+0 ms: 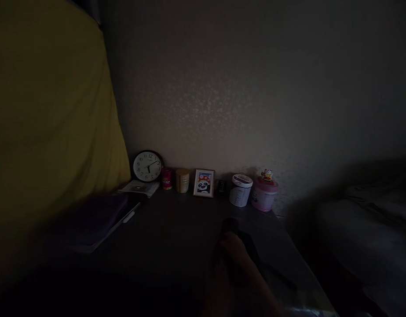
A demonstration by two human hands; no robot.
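The room is very dark. My right hand (234, 250) reaches in from the bottom centre and lies over a dark object (237, 229) on the dark desk top (176, 237). I cannot make out what the object is. A dark strap or cord (278, 274) trails off to its right. The hand's fingers are lost in shadow, so whether they grip anything does not show. My left hand is out of view.
Along the wall stand a round clock (147, 166), a red jar (166, 178), a gold tin (182, 180), a framed picture (203, 183), a white tub (240, 190) and a pink jar (264, 193). A purple folder (93, 218) lies left, under yellow fabric (51, 110). Bedding (364, 229) lies right.
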